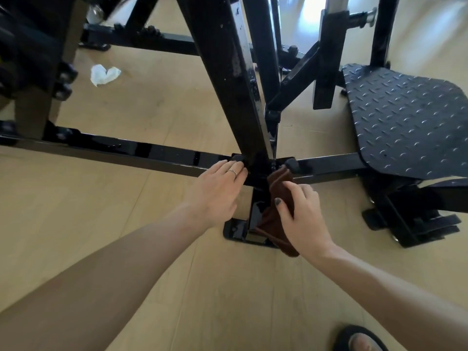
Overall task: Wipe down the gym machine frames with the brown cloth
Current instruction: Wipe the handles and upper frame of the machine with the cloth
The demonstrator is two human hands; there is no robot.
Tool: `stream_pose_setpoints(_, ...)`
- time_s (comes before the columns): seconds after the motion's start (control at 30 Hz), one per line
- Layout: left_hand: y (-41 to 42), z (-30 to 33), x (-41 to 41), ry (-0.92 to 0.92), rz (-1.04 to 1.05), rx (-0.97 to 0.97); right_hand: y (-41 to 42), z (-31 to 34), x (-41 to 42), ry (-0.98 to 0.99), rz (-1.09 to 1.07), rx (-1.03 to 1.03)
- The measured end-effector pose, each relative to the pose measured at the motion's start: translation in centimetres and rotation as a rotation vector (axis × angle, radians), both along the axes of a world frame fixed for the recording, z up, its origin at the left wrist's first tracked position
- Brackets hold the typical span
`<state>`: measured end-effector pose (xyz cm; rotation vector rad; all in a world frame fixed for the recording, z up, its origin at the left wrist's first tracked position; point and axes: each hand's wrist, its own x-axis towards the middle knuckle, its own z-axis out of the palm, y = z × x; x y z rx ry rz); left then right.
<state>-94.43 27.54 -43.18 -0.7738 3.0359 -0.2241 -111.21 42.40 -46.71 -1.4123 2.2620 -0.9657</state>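
Gripping the brown cloth [278, 196], the right hand [301, 219] presses it on the black frame's floor joint [255, 171], beside the checkered footplate [405, 117]. The left hand [215, 193] rests flat and relaxed there. Loose folds could snag on the bolt cap [291, 164].

Pale wood-effect plank floor [177, 287], matte, with faint seams running diagonally, filled most of the view. A crumpled white paper tissue [104, 74] lay on the floor at upper left, apart from everything else. At right stood a dark grey diamond-tread metal footplate [405, 117], tilted, carried on a black support. Strong daylight [311, 11] entered from the top of the view and washed the far floor to near white, leaving a glossy reflection there; its source was out of frame. At the bottom right edge, part of a foot in a black open-toed sandal [359, 338] rested on the floor.
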Motion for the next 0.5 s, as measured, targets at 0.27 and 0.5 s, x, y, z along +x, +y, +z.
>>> stream_pose_setpoints(0.27, 0.0, -0.4, -0.1, -0.044, -0.011, -0.034, -2.1, -2.3, 2.4, 0.294, 0.164, 0.214)
stream_pose_setpoints(0.5, -0.5, -0.9, -0.1, -0.072, -0.001, -0.012, 2.7, -2.7, 3.2, 0.524, 0.454, 0.173)
